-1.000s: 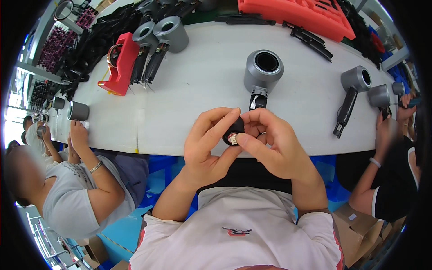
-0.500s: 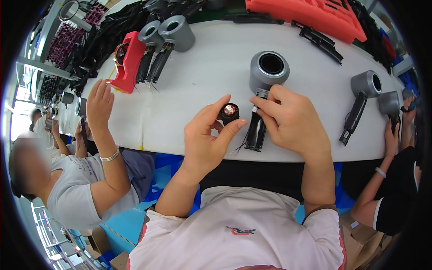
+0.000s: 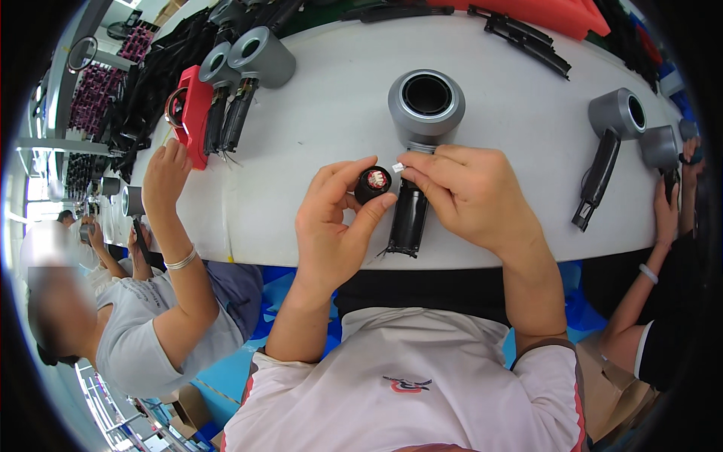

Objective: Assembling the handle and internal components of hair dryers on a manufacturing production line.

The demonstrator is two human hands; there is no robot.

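My left hand (image 3: 331, 226) pinches a small black round motor part (image 3: 372, 184) with a copper-coloured centre, holding it just above the white table (image 3: 316, 113). My right hand (image 3: 471, 192) rests beside it, its fingertips holding a tiny white connector (image 3: 398, 167) right next to the motor part. Under my right hand lies a grey hair dryer body (image 3: 426, 102) with a round open barrel and a black handle (image 3: 408, 220) pointing toward me.
A co-worker on the left reaches a hand (image 3: 166, 169) toward a red tray (image 3: 193, 113) holding two grey dryer bodies (image 3: 260, 56). Another person's hand (image 3: 666, 211) is at the right, near two more dryers (image 3: 614, 120). Black parts and a red case (image 3: 542, 11) line the far edge.
My hands moved from my chest out over the table. They parted: the left kept the motor part, the right went to the dryer and now pinches the white connector. The co-worker's arm reached forward.
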